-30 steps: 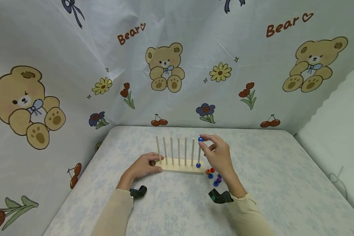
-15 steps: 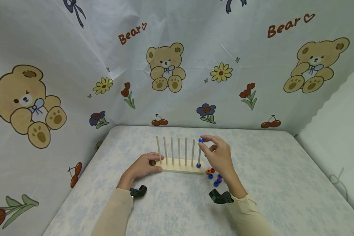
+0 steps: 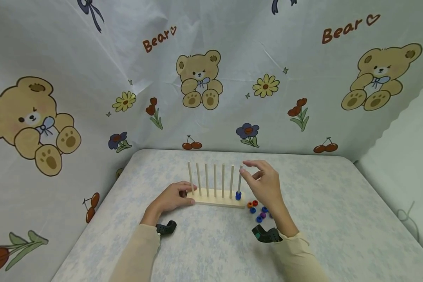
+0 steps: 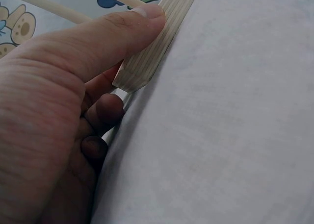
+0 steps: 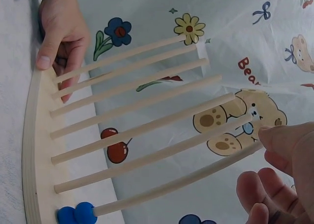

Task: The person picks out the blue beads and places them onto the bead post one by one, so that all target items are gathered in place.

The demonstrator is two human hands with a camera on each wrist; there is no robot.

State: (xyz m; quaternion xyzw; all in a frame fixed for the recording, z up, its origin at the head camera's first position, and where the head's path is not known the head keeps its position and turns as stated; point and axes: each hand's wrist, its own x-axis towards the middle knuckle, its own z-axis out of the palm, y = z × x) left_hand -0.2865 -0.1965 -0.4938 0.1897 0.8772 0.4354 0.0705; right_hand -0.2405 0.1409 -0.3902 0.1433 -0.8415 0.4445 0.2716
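Note:
A pale wooden peg stand (image 3: 215,200) with a row of upright pegs stands on the table. My left hand (image 3: 173,198) grips the left end of its base; in the left wrist view the thumb (image 4: 122,33) presses on the base's edge. Two blue beads (image 3: 238,195) sit one on the other at the foot of the rightmost peg (image 5: 181,181). Beside the top of that peg is my right hand (image 3: 265,183), thumb and forefinger apart, with no bead between them. The other pegs carry no beads.
Loose beads lie right of the stand, under my right hand: an orange bead (image 3: 250,205), a red bead (image 3: 255,203), a purple bead (image 3: 263,215) and several blue beads (image 3: 259,219), one partly hidden by the wrist. Behind the table (image 3: 204,246) hangs a bear-print cloth (image 3: 225,125).
The blue bead that my right hand pinched at the top of the rightmost peg has dropped onto the lower blue bead. The right fingers have parted; the left hand stays on the base.

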